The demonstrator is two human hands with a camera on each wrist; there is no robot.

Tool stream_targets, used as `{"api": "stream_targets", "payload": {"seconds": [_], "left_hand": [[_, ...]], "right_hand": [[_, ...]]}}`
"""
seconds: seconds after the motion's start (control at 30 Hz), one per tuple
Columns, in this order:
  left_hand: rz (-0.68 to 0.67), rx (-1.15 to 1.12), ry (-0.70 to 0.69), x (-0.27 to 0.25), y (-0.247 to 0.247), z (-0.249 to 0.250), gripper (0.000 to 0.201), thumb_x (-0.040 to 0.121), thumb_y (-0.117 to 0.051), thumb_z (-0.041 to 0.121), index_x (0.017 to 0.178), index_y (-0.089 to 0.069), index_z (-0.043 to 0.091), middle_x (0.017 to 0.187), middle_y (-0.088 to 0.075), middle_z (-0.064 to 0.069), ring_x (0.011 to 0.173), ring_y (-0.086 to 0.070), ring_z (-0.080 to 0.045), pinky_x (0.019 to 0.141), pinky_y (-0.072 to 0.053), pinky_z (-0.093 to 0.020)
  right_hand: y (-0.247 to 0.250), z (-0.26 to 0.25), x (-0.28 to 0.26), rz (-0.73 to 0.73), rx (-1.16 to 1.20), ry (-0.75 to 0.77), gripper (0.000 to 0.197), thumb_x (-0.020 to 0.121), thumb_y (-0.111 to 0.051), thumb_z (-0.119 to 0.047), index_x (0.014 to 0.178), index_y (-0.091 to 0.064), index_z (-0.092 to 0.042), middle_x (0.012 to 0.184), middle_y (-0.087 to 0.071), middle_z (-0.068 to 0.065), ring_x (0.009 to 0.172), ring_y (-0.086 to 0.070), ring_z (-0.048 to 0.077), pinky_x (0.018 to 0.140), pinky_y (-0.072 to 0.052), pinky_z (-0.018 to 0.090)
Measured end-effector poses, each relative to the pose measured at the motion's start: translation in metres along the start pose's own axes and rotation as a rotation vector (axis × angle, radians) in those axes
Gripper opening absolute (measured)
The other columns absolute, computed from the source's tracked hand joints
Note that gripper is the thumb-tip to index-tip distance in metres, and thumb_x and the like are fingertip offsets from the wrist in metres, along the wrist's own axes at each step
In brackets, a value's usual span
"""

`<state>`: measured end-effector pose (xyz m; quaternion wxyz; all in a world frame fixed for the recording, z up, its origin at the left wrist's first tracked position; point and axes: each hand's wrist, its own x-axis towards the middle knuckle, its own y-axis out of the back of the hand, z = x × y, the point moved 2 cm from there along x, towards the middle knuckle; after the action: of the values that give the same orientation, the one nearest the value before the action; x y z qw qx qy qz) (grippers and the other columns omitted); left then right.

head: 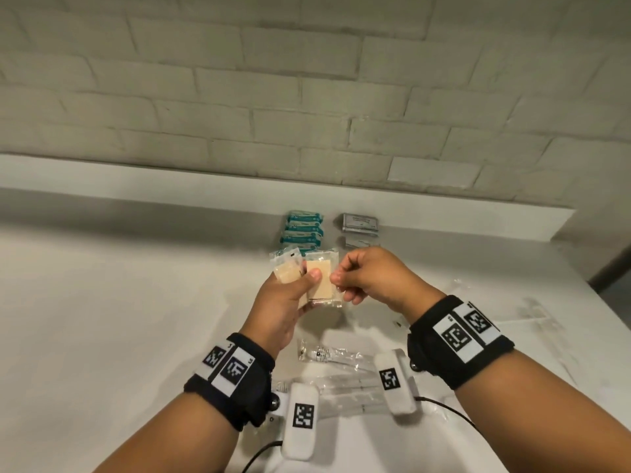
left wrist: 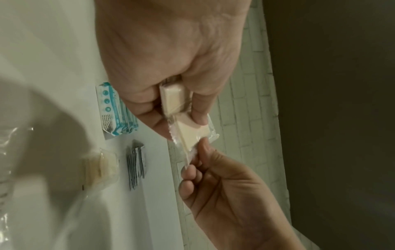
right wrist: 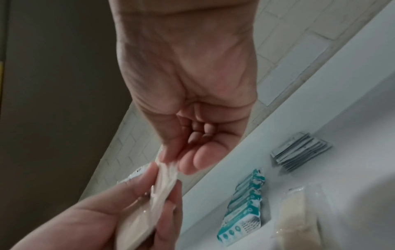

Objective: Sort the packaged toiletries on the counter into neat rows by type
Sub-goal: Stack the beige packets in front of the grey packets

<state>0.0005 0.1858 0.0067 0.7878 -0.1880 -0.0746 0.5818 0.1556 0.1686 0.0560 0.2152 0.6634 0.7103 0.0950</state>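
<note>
My left hand [head: 307,283] is raised over the white counter [head: 136,302] and grips two beige soap bars in clear wrap [head: 319,278], fanned side by side. My right hand [head: 336,279] pinches the wrapper edge of the right-hand bar [left wrist: 192,132]; its other fingers are curled. In the left wrist view the second bar [left wrist: 173,98] sits deeper in the left hand [left wrist: 171,121], with the right hand [left wrist: 192,162] below it. The right wrist view shows the right hand [right wrist: 171,162] pinching that crinkled wrapper [right wrist: 166,170] while the left hand [right wrist: 162,208] grips the bar.
Against the back ledge lie a row of teal packets [head: 302,230] and a row of grey sachets [head: 361,222]. A pile of wrapped beige soaps [left wrist: 100,167] lies in front of the sachets. Clear-wrapped long items [head: 327,353] lie near me below the hands. The brick wall [head: 307,97] is behind.
</note>
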Motion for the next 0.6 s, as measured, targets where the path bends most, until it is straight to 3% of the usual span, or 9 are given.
{"api": "stream_targets", "payload": {"seconds": [0.17,0.27,0.37,0.47,0.6], "left_hand": [[0.004,0.094,-0.029,-0.001,0.002,0.002,0.024,0.088,-0.065,0.011,0.112,-0.066,0.013,0.100,-0.073,-0.010,0.088,-0.070,-0.022,0.075,-0.055,-0.036],[-0.004,0.188,-0.018,0.002,0.004,0.000,0.028,0.085,-0.069,0.011,0.113,-0.066,0.011,0.101,-0.072,-0.012,0.088,-0.067,-0.022,0.071,-0.052,-0.033],[-0.037,0.224,0.022,0.004,0.007,-0.004,0.028,0.083,-0.071,0.009,0.111,-0.066,0.010,0.098,-0.072,-0.013,0.086,-0.066,-0.023,0.075,-0.049,-0.038],[-0.034,0.172,0.078,0.005,0.011,-0.010,0.025,0.084,-0.070,0.009,0.108,-0.063,0.012,0.095,-0.070,-0.009,0.085,-0.068,-0.020,0.074,-0.054,-0.035],[0.004,-0.059,0.219,0.011,0.022,-0.015,0.023,0.092,-0.055,0.002,0.113,-0.058,0.010,0.104,-0.068,-0.013,0.086,-0.069,-0.023,0.071,-0.059,-0.034]], "right_hand": [[-0.003,-0.003,0.002,0.026,-0.092,0.022,0.006,0.088,-0.066,-0.012,0.088,-0.060,-0.010,0.075,-0.065,0.002,0.061,-0.061,0.015,0.057,-0.048,0.028],[0.001,-0.012,0.005,0.051,-0.128,0.093,0.013,0.084,-0.072,-0.015,0.094,-0.066,-0.010,0.077,-0.064,-0.002,0.063,-0.059,0.010,0.056,-0.045,0.020],[0.004,-0.017,0.010,0.006,-0.270,0.092,0.004,0.081,-0.074,-0.011,0.083,-0.071,-0.010,0.072,-0.067,-0.003,0.066,-0.059,0.011,0.067,-0.050,0.029],[0.015,-0.014,0.021,0.107,-0.535,0.047,0.006,0.083,-0.069,-0.016,0.078,-0.070,-0.017,0.080,-0.069,-0.001,0.075,-0.063,0.015,0.069,-0.048,0.029],[0.034,0.003,0.049,0.236,-0.641,-0.052,0.011,0.090,-0.057,-0.014,0.088,-0.066,-0.009,0.089,-0.065,0.007,0.083,-0.059,0.023,0.071,-0.044,0.029]]}}
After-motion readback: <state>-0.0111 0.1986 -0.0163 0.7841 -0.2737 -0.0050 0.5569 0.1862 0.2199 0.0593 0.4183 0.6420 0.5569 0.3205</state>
